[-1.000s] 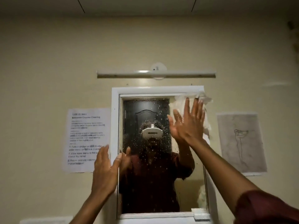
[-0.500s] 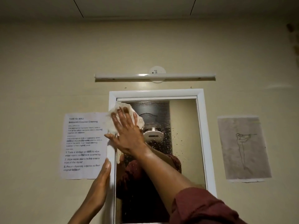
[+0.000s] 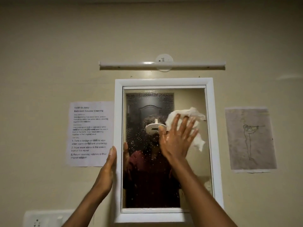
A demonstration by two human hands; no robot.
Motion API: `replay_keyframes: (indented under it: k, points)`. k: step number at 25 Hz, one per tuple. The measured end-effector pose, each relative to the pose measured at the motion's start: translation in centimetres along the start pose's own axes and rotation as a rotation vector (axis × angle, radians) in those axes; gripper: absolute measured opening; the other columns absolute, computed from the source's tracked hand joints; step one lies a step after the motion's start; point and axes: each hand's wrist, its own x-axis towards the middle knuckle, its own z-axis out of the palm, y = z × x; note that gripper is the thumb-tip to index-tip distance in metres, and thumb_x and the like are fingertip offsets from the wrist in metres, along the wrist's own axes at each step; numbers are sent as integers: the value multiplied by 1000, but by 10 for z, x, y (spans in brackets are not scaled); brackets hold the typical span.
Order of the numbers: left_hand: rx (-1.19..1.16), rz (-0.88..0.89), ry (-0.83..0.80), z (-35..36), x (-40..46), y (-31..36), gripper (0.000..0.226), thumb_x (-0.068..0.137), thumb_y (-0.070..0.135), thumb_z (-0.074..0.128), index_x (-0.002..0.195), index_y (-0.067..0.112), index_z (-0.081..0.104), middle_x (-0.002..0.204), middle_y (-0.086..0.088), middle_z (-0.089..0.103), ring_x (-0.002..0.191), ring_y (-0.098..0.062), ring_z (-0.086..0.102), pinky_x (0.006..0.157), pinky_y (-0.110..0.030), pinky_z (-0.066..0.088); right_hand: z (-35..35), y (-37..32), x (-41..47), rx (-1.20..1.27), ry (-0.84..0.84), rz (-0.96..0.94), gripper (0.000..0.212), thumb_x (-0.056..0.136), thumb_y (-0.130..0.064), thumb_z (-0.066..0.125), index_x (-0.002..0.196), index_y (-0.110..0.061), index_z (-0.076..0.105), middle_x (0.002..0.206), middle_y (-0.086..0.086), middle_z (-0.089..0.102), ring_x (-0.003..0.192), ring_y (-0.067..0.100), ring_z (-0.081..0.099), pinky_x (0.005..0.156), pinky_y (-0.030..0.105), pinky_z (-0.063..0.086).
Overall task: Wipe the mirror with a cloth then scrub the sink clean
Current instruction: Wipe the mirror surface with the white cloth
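The right hand (image 3: 177,136), fingers spread flat, presses the cloth (image 3: 188,122) against the mirror (image 3: 147,161) at its right side; 0.5 s ago it was at the top left corner, so the wipe has swept across. Droplets remain left of and below that hand, so the mirror is likely only partly done. The left hand (image 3: 106,172), open and flat, steadies the frame (image 3: 164,82). The sink is out of view.

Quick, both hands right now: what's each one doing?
Left hand: open, flat against the mirror frame, holding nothing.
Right hand: open, fingers spread, pressing the cloth on the glass.
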Motion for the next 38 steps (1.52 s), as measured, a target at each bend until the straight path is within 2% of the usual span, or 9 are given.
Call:
replay_keyframes:
  k: [5,8,11,16,20,24,29,34,38]
  points:
    - [-236,-48,15,-17,10,-17,83,84,71,24,147,20,42,148,3,48,137,-10,42,120,-34,22,30,-89,-78,59,-178,-569,75,98,-65,20,157,-22,0,165,6,-11,150,30,-16,119,57,-9]
    - [-295,-42,54,-12,8,-27,78,88,69,18,149,24,39,151,2,43,142,-14,36,121,-38,20,29,-75,-76,101,-221,-647,72,99,-60,31,157,-27,5,163,-6,-8,152,26,-9,119,52,-14]
    - [-288,-11,60,-5,5,-32,71,96,58,11,151,21,34,152,3,41,139,-13,38,120,-36,22,17,-14,-55,-44,-139,-520,72,98,-65,23,157,-30,1,164,-3,-9,151,26,-13,121,56,-4]
    - [-235,-11,75,-6,4,-35,83,88,75,16,151,26,33,158,3,33,145,-11,31,124,-40,14,-10,102,-45,-109,-30,-176,74,97,-65,14,157,-23,6,166,6,-4,151,28,-12,120,59,5]
    - [-201,-4,71,-1,5,-36,69,89,63,14,147,30,33,138,12,52,110,10,59,97,-12,44,7,80,-66,-74,-50,-23,80,96,-68,20,157,-18,7,164,15,-4,150,38,-9,117,64,6]
    - [-167,-41,62,-10,4,-33,82,87,76,10,150,31,35,153,9,40,138,-5,40,118,-31,24,32,9,-117,-9,-167,-230,81,95,-69,21,157,-22,-1,164,12,-10,149,34,-18,118,61,-6]
    - [-180,-124,10,-19,4,-31,82,85,74,6,148,33,38,141,18,44,129,-6,41,110,-35,20,47,-39,-179,40,-363,-677,72,97,-64,26,157,-29,7,165,-3,5,153,23,-2,119,58,6]
    - [-116,-111,-11,-24,4,-34,93,70,87,15,147,40,37,153,10,41,141,-12,36,115,-43,20,31,32,-156,-59,-341,-550,67,99,-62,24,155,-36,-2,165,-6,4,149,22,-23,121,53,-7]
    - [-108,-106,-4,-18,4,-36,87,76,82,13,149,40,33,155,7,38,144,-15,34,119,-50,15,5,118,-140,-139,-215,-182,73,98,-65,25,156,-31,0,166,1,-1,151,33,-7,120,57,2]
